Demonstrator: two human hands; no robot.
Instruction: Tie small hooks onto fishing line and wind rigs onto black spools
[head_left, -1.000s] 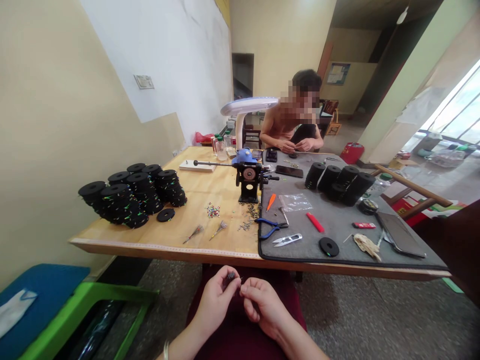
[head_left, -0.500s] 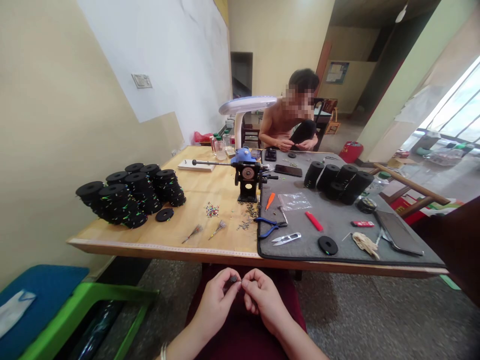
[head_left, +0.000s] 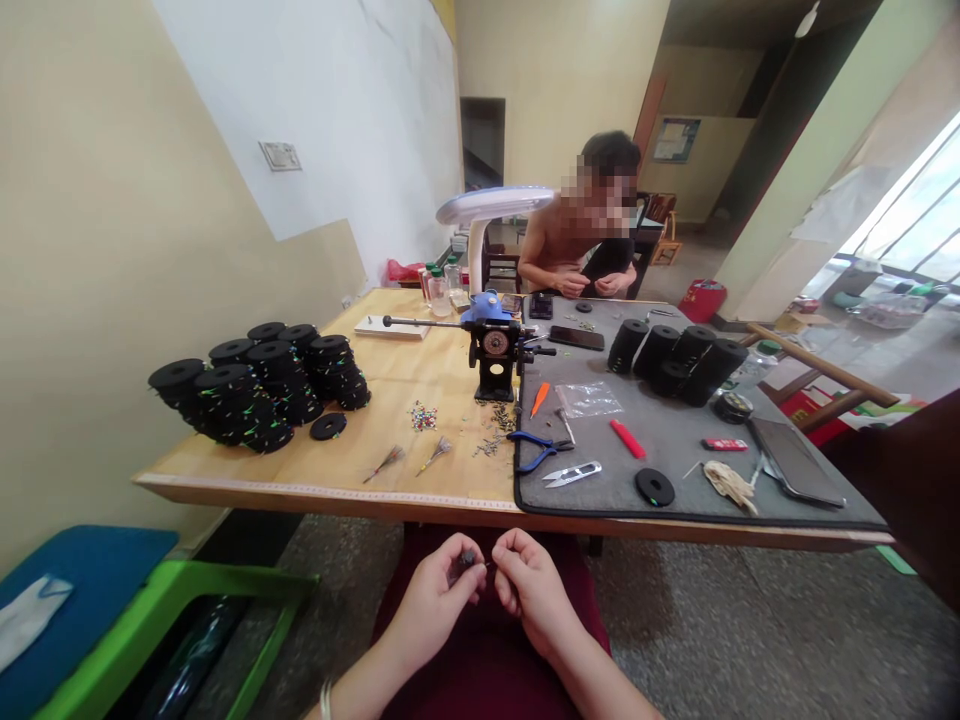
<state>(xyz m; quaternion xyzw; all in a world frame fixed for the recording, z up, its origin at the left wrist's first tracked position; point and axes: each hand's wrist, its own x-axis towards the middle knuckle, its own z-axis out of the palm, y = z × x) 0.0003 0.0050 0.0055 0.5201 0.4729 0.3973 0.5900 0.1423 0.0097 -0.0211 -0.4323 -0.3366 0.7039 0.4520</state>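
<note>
Clamping on a small dark bundle (head_left: 468,559) over the lap (head_left: 480,660), the left grip (head_left: 437,595) has thumb and fingers closed round it. Just beside it, the right grip (head_left: 534,592) has its fingertips pressed together; anything between them is too small to make out. A narrow gap parts the two. Ahead of both runs the near edge of the surface (head_left: 386,415), a measuring strip (head_left: 322,492) along it, with the black-bordered mat (head_left: 679,432) beginning ahead and slightly right. Floor (head_left: 649,590) shows either side of the lap; a green stool (head_left: 139,610) sits well left of the left grip. Containers now! Far ahead, near the lamp (head_left: 491,205), capped bottles (head_left: 440,300), contents hard to read. Ahead-right of the right grip, a see-through bag (head_left: 589,400) lies flat; farther right, a round tin (head_left: 732,407) and a green-capped bottle (head_left: 757,368). Beyond those, a red tub (head_left: 703,300), its inside hidden.
</note>
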